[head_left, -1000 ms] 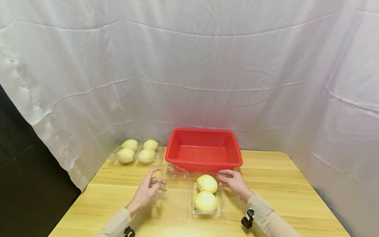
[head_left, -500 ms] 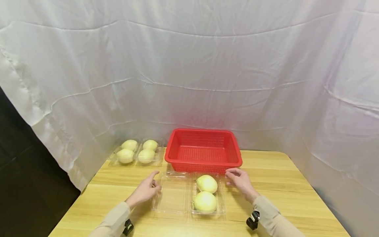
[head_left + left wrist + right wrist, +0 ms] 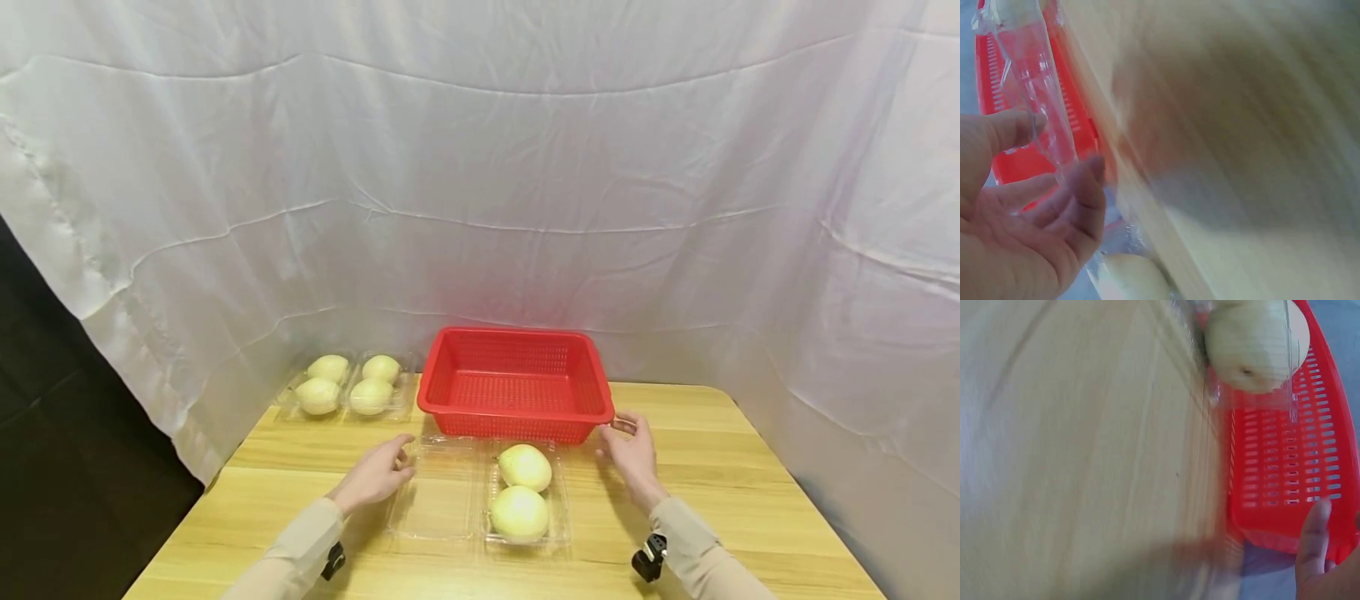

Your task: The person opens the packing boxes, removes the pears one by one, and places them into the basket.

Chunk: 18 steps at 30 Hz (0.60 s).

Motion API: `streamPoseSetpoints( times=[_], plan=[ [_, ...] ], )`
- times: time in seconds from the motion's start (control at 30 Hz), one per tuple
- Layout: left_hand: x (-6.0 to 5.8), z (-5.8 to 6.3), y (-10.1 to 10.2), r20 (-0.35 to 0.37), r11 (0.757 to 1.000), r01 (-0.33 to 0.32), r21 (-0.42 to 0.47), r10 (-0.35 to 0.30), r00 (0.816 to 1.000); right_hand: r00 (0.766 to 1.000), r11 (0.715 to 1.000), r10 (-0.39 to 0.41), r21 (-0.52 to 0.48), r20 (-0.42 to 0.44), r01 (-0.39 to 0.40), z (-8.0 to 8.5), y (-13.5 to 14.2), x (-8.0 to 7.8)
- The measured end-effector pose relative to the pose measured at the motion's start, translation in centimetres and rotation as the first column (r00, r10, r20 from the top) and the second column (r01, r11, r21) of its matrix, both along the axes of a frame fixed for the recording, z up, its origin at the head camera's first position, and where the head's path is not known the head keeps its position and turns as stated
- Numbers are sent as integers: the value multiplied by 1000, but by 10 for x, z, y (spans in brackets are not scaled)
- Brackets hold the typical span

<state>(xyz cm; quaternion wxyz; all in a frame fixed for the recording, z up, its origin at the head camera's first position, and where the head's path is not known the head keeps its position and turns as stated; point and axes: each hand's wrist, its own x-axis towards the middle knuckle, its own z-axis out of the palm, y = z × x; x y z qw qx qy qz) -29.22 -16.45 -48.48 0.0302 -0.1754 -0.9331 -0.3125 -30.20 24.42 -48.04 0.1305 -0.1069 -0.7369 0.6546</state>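
An opened clear plastic clamshell box (image 3: 558, 508) lies on the table, its base holding two yellow pears (image 3: 519, 513). Its flat lid (image 3: 438, 496) spreads out to the left. My left hand (image 3: 377, 477) is at the lid's left edge; in the left wrist view its thumb and loosely bent fingers stand apart on either side of the clear edge. At the front right corner of the red plastic basket (image 3: 517, 414) is my right hand (image 3: 632, 456), thumb and fingers spread around that corner. In the right wrist view the thumb (image 3: 1316, 534) overlaps the basket's end.
Two more clear boxes, each with two pears (image 3: 318, 395) (image 3: 371, 396), stand side by side at the back left of the wooden table (image 3: 712, 483). A pale curtain (image 3: 480, 208) hangs behind and along the sides. The basket holds nothing.
The lid has come down flat to the left of the pears. My right hand has left the box's right side and moved right to the basket's corner. My left hand has stayed near the lid.
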Motion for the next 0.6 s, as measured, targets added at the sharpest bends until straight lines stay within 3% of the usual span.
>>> streamPoseSetpoints(
  times=[0.07,0.13,0.23,0.37,0.43,0.5,0.6],
  plan=[
    [1,3,3,-27,999,0,-32,-1,1000,999,990,-9,141,-50,16,0,2,-2],
    [2,6,6,-48,998,2,-58,-5,999,992,955,2,293,-124,35,0,3,-4],
    [2,8,9,-63,995,-3,-99,-3,998,970,874,62,483,-235,61,0,2,-7],
    [1,7,13,-129,987,17,-160,-38,991,928,753,177,653,-328,86,-2,2,-10],
    [1,7,18,-206,981,50,-189,-90,974,906,699,224,707,-360,108,-3,3,-12],
    [2,10,26,-276,971,86,-223,-147,950,885,663,262,738,-385,125,-3,4,-13],
    [7,17,41,-326,960,140,-243,-216,920,866,608,311,782,-392,136,-1,6,-15]
  ],
)
